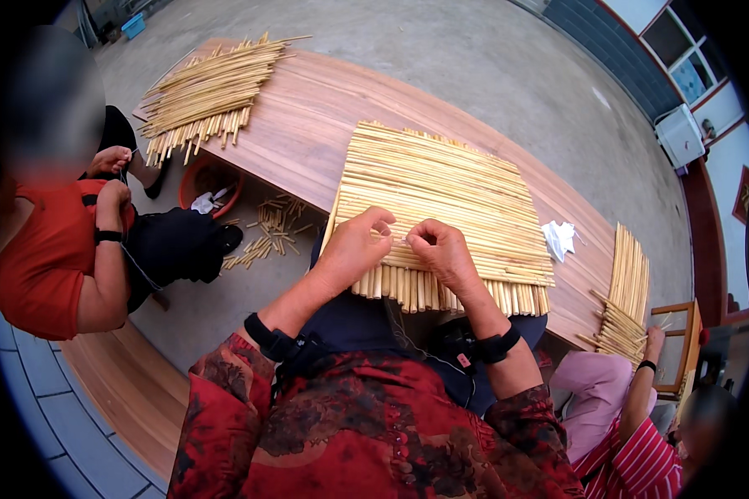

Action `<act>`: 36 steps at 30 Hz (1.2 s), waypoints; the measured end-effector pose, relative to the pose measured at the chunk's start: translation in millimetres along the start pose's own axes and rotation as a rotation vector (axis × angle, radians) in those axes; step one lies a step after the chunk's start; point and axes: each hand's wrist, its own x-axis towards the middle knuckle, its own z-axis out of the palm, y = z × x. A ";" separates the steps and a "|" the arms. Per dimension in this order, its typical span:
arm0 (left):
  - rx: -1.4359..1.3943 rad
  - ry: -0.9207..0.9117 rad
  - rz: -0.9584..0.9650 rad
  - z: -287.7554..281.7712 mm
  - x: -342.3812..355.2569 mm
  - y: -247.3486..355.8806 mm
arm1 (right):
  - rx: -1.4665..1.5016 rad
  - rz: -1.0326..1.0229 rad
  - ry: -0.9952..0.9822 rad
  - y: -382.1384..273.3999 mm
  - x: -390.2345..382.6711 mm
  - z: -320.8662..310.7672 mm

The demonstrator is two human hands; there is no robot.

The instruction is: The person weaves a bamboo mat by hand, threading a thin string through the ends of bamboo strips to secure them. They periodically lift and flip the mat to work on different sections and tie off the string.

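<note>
A panel of straw-coloured stalks (441, 195) lies in front of me, its upper stalks running crosswise over a lower layer whose cut ends (412, 289) stick out toward my lap. Above its near part, my left hand (359, 241) has thumb and forefinger curled together in a pinch. Close by on the right, my right hand (443, 254) pinches too, its fingertips facing the left ones across a small gap. Whatever the fingers hold is too fine to make out. Dark bands circle both my wrists.
The panel rests on a long wooden table (324, 91). A white crumpled bag (559, 239) lies right of it. Stalk stacks stand far left (216, 91) and right (628, 274). One person sits left near a red basin (212, 187) and scattered stalk pieces (275, 224); another sits right.
</note>
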 end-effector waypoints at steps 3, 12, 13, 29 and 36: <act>0.176 0.119 0.265 6.0 -8.8 -3.4 | 0.051 0.032 -0.010 -0.1 -1.0 -0.6; 0.456 0.213 0.524 14.3 -5.9 -10.0 | 0.000 -0.030 -0.006 3.0 -0.3 4.7; 0.488 0.216 0.531 14.9 -5.3 -11.6 | 0.004 -0.033 -0.011 2.6 -0.3 5.2; 0.262 0.137 0.368 1.7 -6.5 -16.0 | 0.191 0.109 -0.022 -4.3 -3.6 2.3; 0.270 0.155 0.394 4.8 -6.4 -15.1 | 0.119 0.024 -0.061 -4.3 -7.8 6.3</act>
